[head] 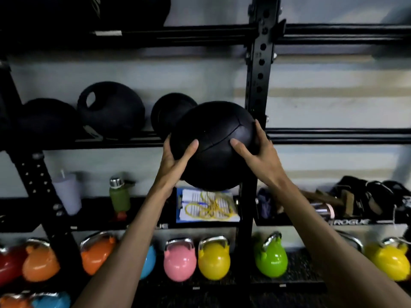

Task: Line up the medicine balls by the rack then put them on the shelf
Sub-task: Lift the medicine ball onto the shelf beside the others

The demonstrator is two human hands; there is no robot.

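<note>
Gripping a black medicine ball [213,145] between both hands, a person holds it up in front of the middle shelf [124,142] of a black gym rack, just left of the rack's drilled upright [260,70]. The left hand [175,161] cups the ball at about eight o'clock, with the thumb laid across the near face and the fingers wrapped round the far side. The right hand [260,154] clamps it at about four o'clock, thumb likewise forward and fingers spread up the flank toward two o'clock. Neither palm is under the ball, and its underside at six o'clock hangs free above a clipboard [189,197] on the shelf below.

Three more dark balls sit on the shelf. The nearest ball [171,112] is partly hidden behind the carried one at ten o'clock. A handled ball [111,107] and a squatter ball [46,117] lie farther out toward nine o'clock. Whether the carried ball touches the shelf cannot be told.

Seamed panels and a dull, leather-like skin suggest a firm, heavy ball with fair grip. It looks too wide for one hand, so a two-sided hold low on the flanks, or a palm shifted beneath, seems safest as it goes into the gap between the nearest ball and the upright. Once released, it could roll.
</note>
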